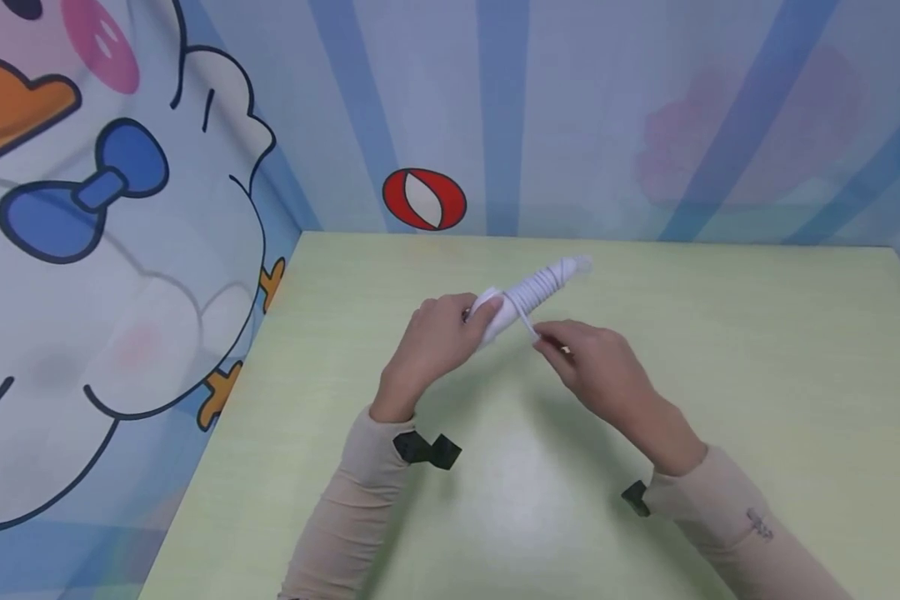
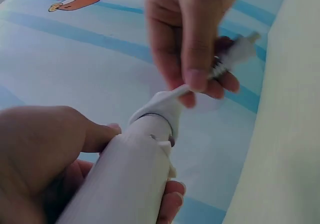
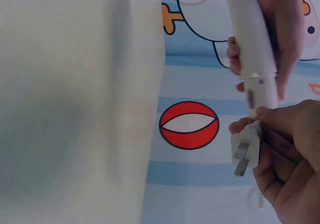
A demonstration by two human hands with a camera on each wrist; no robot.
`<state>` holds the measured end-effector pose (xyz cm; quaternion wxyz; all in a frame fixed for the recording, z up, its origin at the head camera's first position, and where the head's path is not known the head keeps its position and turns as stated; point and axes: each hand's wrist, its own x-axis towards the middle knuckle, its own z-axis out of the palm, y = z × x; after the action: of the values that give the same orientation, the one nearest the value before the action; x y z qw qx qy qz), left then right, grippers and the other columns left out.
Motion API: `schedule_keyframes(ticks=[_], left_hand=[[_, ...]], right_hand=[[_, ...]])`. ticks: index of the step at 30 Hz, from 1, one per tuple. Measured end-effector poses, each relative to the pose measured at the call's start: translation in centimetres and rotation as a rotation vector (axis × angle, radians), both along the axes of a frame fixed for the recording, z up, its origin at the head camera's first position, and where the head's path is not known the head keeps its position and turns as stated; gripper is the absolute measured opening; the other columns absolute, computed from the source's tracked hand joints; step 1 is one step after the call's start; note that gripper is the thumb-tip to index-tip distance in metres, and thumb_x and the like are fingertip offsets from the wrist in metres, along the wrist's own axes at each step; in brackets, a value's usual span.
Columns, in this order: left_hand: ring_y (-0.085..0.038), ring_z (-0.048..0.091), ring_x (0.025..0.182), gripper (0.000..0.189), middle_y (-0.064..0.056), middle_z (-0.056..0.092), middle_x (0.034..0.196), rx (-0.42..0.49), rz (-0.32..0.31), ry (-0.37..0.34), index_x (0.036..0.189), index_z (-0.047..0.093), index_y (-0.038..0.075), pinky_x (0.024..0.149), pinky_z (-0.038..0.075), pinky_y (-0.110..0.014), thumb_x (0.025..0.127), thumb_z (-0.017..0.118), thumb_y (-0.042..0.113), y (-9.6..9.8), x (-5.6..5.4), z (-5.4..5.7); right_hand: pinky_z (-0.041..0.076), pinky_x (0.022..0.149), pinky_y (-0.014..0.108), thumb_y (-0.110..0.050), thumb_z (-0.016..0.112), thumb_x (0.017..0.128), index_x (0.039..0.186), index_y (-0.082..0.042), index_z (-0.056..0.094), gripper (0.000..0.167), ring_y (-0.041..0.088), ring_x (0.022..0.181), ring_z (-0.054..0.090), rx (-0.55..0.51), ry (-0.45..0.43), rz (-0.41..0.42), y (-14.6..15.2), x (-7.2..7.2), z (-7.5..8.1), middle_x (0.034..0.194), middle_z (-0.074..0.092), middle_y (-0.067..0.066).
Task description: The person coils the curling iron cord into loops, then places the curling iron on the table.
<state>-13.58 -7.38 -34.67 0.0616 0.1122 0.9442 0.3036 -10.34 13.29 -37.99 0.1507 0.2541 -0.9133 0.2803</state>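
A white tube-shaped electric appliance [image 1: 497, 325] is held over the table, tilted up to the right in the head view. Its white cord [image 1: 537, 287] is wound round the far part in several close turns, and a pale translucent tip shows beyond them. My left hand [image 1: 438, 333] grips the thick near end, thumb on top. Just to its right, my right hand [image 1: 600, 367] pinches the cord's end near the body. In the right wrist view a white plug [image 3: 245, 146] with two flat metal prongs pokes out from the right fingers.
The pale yellow-green table [image 1: 390, 267] lies under both hands. Behind it stands a blue striped wall [image 1: 577, 125] with a printed red and white ball, and a cartoon duck panel [image 1: 172, 333] rises on the left. Small black pieces [image 1: 444, 452] sit at both cuffs.
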Motion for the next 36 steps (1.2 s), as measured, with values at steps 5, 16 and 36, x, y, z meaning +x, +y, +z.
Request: schedule_keyframes(ticks=[5,16,36], left_hand=[[-0.017,0.055,0.066,0.039,-0.001,0.059,0.075,0.092,-0.069,-0.034,0.093,0.064,0.015,0.058,0.044,-0.03,0.097,0.046,0.05,-0.4,0.2,0.7],[-0.017,0.058,0.072,0.033,-0.001,0.061,0.081,0.225,-0.267,-0.161,0.096,0.065,0.018,0.064,0.049,-0.031,0.098,0.047,0.045,-0.9,0.3,1.2],[-0.012,0.057,0.075,0.018,0.004,0.061,0.083,0.15,-0.645,-0.209,0.101,0.067,0.021,0.068,0.048,-0.026,0.097,0.055,0.034,-1.9,-0.1,1.1]], right_hand=[[0.047,0.055,0.026,-0.015,0.066,0.09,0.103,-0.007,0.072,0.017,0.01,0.064,0.058,-0.146,-0.1,0.023,0.3,-0.5,-1.0,0.085,0.072,0.004],[0.046,0.063,0.019,-0.004,0.073,0.081,0.095,-0.009,0.075,0.015,0.003,0.074,0.059,-0.324,-0.06,0.158,1.4,-2.0,-3.5,0.09,0.074,0.002],[0.048,0.084,0.04,-0.032,0.038,0.102,0.112,-0.007,0.064,0.037,0.027,0.1,0.061,-0.023,0.461,0.411,2.5,-2.0,-1.6,0.113,0.066,0.009]])
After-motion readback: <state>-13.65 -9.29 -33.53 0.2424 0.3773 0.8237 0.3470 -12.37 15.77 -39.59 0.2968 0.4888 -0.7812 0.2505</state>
